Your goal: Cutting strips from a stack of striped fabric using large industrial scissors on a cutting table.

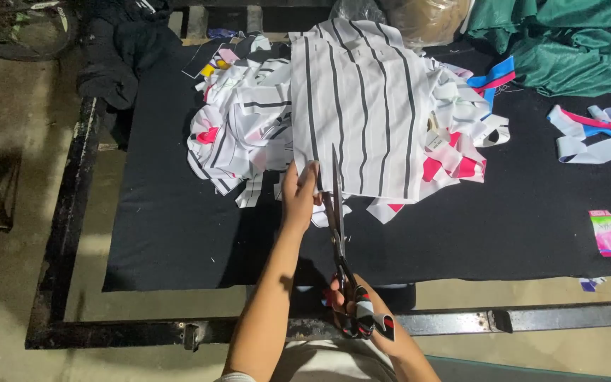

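Striped cloth (362, 106): white with dark stripes, spread flat over a heap of cut pieces on the black table cover (171, 233), its near edge hanging just towards the person.
How it handles: looks light, thin and floppy, so it will likely sag and slide unless pulled taut; the near edge beside the cut line seems the sensible place to hold it.
Scissors (336, 212): long dark blades pointing away from the person, tips already biting into the cloth's near edge, between two stripes.
Left hand (298, 194): fingers and thumb pinched on the cloth's near edge, just left of the blades, keeping it stretched.
Right hand (351, 301): curled shut around the scissor handles, which are wrapped in striped fabric strips; knuckles close to the table's edge.
Scrap heap (242, 134): white, striped and pink offcuts piled under and left of the cloth.
Loose strips (595, 134): white, pink and blue bands lying well apart to the right.
Green fabric (567, 42): bunched at the far right corner.
Small packet (608, 232): pink and green, alone on the cover at right.
Metal frame (72, 212): dark, edging the table.
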